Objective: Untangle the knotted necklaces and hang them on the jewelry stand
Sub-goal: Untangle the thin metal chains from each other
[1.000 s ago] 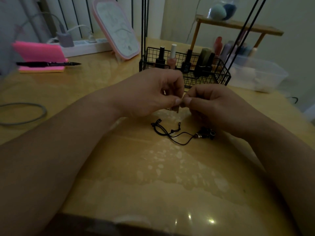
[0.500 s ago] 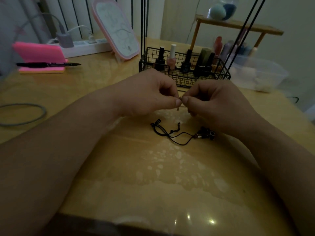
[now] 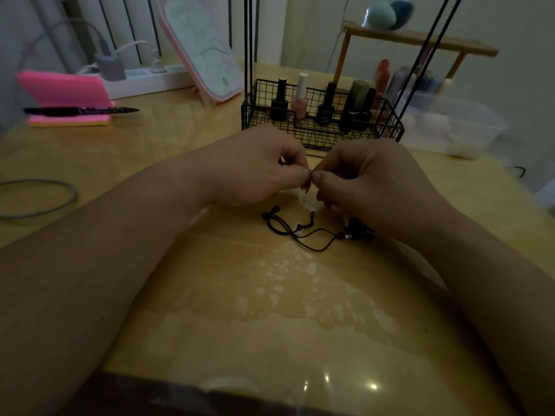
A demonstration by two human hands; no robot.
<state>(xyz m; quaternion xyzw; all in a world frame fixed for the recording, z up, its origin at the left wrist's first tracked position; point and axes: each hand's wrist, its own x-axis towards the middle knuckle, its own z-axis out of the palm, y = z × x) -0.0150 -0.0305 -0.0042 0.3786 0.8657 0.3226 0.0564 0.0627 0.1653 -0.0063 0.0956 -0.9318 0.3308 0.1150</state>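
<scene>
Both forearms reach in from the lower corners and meet at the middle of the table [image 3: 240, 325]. The left hand [image 3: 258, 169] is curled, thumb and forefinger pinched together at the tip. Between the two hands sits a tiny piece [image 3: 310, 171], too small to identify, held by both. The right hand [image 3: 369, 178] mirrors the left, fingers curled, thumb tip meeting the left thumb tip. Just below the hands a thin black cord [image 3: 300, 232] lies loose on the table, looped and kinked, its right end with dark beads tucked under the right wrist. A wire basket [image 3: 324, 136] stands behind.
</scene>
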